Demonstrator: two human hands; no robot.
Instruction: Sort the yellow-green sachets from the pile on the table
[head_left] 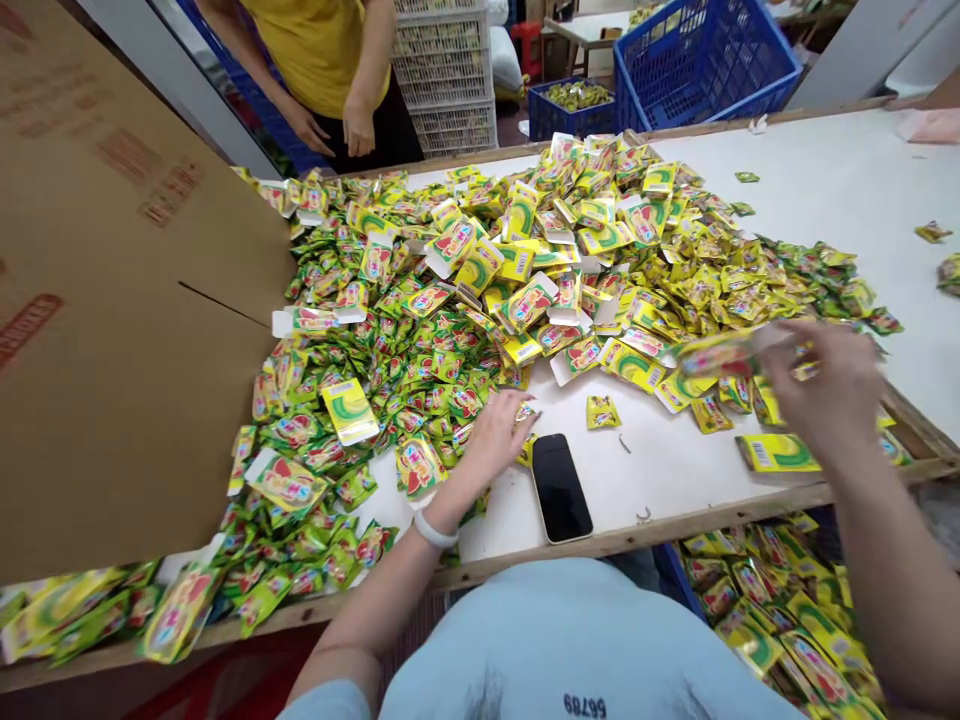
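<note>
A big heap of small green and yellow sachets and flat yellow cartons covers the white table. My left hand rests at the heap's near edge, fingers curled round a few sachets. My right hand, blurred by motion, is raised above the table at the right and grips a flat yellow carton by one end. A black phone lies face up near the front edge, between my hands. A single sachet lies just beyond it.
A large brown cardboard sheet stands along the left. Another person in a yellow top stands at the far side. Blue crates and white baskets stand behind. A bin of cartons sits below the table's right front.
</note>
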